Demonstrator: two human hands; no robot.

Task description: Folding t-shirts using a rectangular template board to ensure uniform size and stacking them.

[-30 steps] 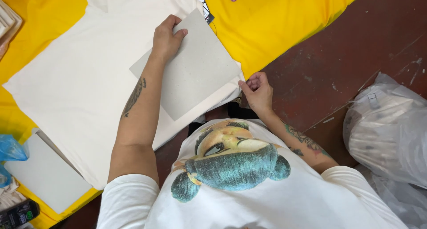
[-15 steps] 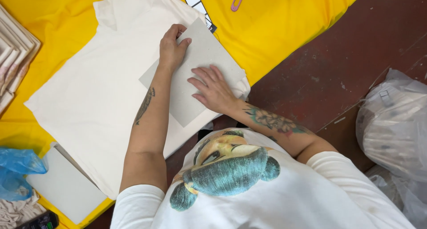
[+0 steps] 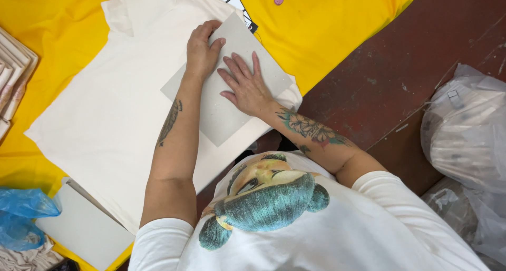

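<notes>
Two hands press on one grey cardboard sheet (image 3: 232, 100) lying at the frame's centre on one white garment (image 3: 105, 123): the left hand (image 3: 202, 52) rests with fingers loosely curled at the sheet's upper edge, holding nothing, and the right hand (image 3: 246, 85) lies flat with fingers spread just beside it. The garment covers a yellow cloth (image 3: 337, 23), which ends at bare dark red floor (image 3: 421, 65) on the right. There stand what look like two clear plastic bags (image 3: 466, 134); one blue bag (image 3: 21, 218) sits lower left beside a second grey board (image 3: 84, 231).
</notes>
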